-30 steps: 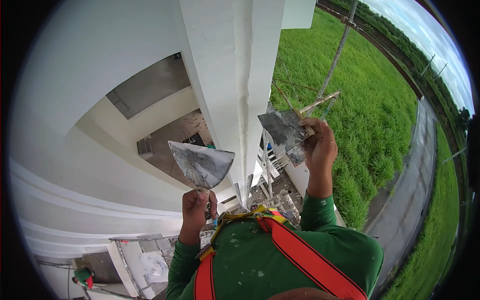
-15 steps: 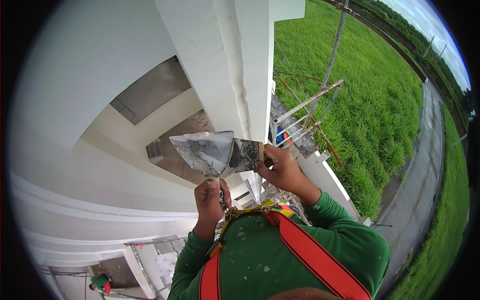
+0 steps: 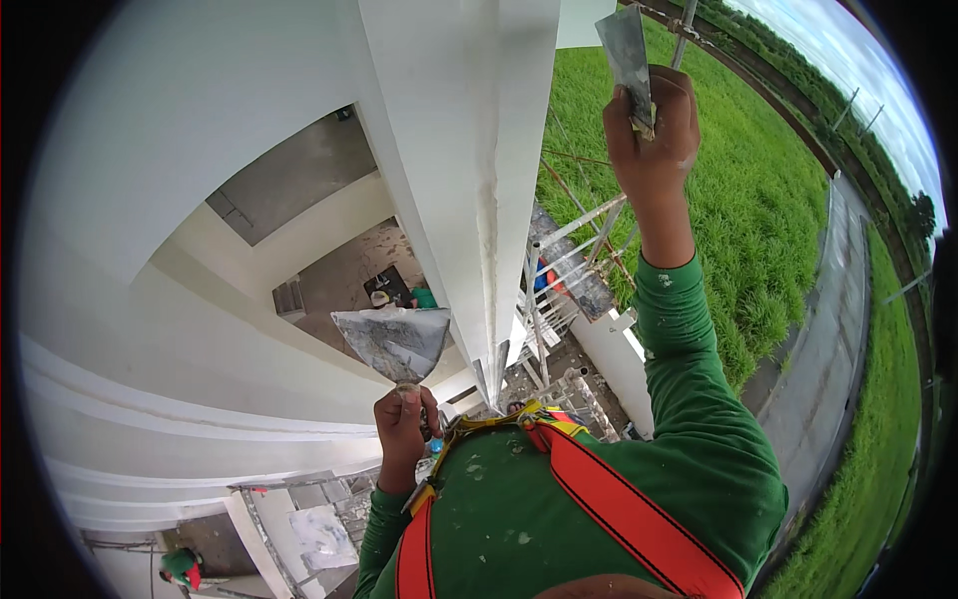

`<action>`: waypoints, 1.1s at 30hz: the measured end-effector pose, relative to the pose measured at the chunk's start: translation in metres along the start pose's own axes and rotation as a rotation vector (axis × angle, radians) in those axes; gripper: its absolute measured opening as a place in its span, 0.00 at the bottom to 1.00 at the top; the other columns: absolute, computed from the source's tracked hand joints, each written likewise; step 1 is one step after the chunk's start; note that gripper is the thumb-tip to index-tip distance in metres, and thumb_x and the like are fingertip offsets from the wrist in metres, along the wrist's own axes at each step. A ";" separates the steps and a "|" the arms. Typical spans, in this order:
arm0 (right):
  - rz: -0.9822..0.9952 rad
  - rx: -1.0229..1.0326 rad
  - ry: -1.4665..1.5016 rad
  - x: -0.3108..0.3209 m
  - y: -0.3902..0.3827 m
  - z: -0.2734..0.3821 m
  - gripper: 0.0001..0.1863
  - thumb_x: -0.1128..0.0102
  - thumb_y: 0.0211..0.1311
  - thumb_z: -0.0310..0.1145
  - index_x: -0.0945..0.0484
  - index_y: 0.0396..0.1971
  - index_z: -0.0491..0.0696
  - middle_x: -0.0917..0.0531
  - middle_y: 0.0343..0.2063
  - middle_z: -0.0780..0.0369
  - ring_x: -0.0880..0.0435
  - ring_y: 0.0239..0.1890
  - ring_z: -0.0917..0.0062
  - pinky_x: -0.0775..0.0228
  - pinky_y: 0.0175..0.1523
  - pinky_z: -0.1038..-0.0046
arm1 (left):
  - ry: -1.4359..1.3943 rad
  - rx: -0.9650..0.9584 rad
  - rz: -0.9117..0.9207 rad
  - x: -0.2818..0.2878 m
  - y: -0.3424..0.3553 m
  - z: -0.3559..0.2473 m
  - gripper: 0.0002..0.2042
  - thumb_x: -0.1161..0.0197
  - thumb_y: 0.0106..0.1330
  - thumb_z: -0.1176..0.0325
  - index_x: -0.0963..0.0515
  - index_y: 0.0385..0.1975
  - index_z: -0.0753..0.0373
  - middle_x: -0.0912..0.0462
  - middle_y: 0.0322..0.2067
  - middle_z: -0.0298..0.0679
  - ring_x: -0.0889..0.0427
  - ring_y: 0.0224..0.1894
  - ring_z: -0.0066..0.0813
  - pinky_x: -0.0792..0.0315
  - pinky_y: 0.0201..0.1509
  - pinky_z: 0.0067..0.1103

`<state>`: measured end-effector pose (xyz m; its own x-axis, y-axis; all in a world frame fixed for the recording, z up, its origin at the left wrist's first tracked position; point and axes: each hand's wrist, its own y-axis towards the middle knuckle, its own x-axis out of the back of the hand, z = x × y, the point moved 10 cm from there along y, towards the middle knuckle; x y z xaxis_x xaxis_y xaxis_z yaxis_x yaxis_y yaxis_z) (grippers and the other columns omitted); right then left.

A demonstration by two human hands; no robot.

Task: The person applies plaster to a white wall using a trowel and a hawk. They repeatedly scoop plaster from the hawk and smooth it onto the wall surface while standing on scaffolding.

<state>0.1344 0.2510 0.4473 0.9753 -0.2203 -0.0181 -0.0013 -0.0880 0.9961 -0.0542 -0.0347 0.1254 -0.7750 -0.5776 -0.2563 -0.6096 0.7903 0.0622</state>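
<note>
My left hand (image 3: 407, 424) is closed around the handle of a wide fan-shaped putty knife (image 3: 389, 337), its blade smeared with white and grey compound and held level with my chest. Raised high to the right, my right hand (image 3: 651, 140) grips a narrower metal scraper (image 3: 627, 62), seen nearly edge-on, beside the upper part of a white column (image 3: 419, 120). A rough vertical seam (image 3: 487, 230) runs down the column's face, between my two hands.
White scaffold bars (image 3: 579, 225) and a ledge (image 3: 614, 354) are below right, with grass (image 3: 748, 230) and a road (image 3: 813, 329) beyond. A co-worker (image 3: 180, 567) is at lower left; another person (image 3: 422, 298) is partly visible far below. A splattered platform (image 3: 319, 534) lies lower left.
The two blades overlapped half a second ago; my right hand has since moved up and right, high above the left. The left hand has shifted slightly left and down.
</note>
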 end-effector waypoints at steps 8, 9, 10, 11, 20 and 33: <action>0.035 0.314 -0.291 -0.047 0.099 0.005 0.19 0.39 0.61 0.25 0.21 0.53 0.49 0.19 0.48 0.60 0.22 0.50 0.63 0.31 0.56 0.63 | 0.040 0.087 -0.090 0.014 -0.007 0.024 0.22 0.49 0.81 0.56 0.25 0.25 0.65 0.26 0.15 0.35 0.30 0.14 0.19 0.35 0.18 0.18; 0.047 0.316 -0.283 -0.053 0.101 0.006 0.18 0.40 0.62 0.26 0.20 0.53 0.50 0.19 0.49 0.60 0.21 0.51 0.63 0.31 0.56 0.63 | 0.046 0.084 -0.104 0.016 -0.007 0.026 0.22 0.49 0.81 0.56 0.25 0.25 0.65 0.26 0.15 0.35 0.30 0.14 0.19 0.35 0.18 0.18; 0.057 0.320 -0.275 -0.058 0.100 0.007 0.18 0.41 0.63 0.26 0.20 0.54 0.50 0.18 0.49 0.60 0.21 0.52 0.63 0.32 0.57 0.63 | 0.050 0.081 -0.120 0.018 -0.007 0.028 0.22 0.49 0.81 0.56 0.25 0.26 0.65 0.26 0.15 0.35 0.30 0.14 0.19 0.35 0.18 0.18; 0.068 0.324 -0.266 -0.061 0.098 0.007 0.18 0.41 0.64 0.27 0.20 0.54 0.50 0.18 0.50 0.61 0.21 0.53 0.63 0.32 0.57 0.63 | 0.070 0.063 -0.102 0.017 -0.006 0.028 0.20 0.48 0.81 0.56 0.28 0.27 0.63 0.29 0.14 0.35 0.32 0.11 0.20 0.38 0.13 0.17; 0.181 0.229 -0.241 -0.083 -0.012 -0.001 0.24 0.37 0.55 0.24 0.18 0.54 0.56 0.20 0.56 0.65 0.21 0.56 0.67 0.31 0.58 0.62 | 0.050 0.171 -0.150 0.019 -0.007 0.037 0.20 0.49 0.81 0.57 0.25 0.27 0.64 0.27 0.14 0.34 0.28 0.14 0.19 0.35 0.18 0.18; 0.543 -0.034 -0.103 -0.100 -0.220 0.009 0.35 0.39 0.50 0.24 0.20 0.62 0.63 0.23 0.63 0.64 0.24 0.61 0.65 0.35 0.64 0.57 | 0.150 0.222 -0.131 0.022 -0.007 0.047 0.20 0.48 0.80 0.54 0.25 0.30 0.64 0.28 0.14 0.36 0.30 0.13 0.22 0.35 0.18 0.19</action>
<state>0.0355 0.2840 0.2292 0.8099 -0.3197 0.4919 -0.4888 0.0959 0.8671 -0.0592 -0.0436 0.0741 -0.7180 -0.6886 -0.1012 -0.6678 0.7226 -0.1788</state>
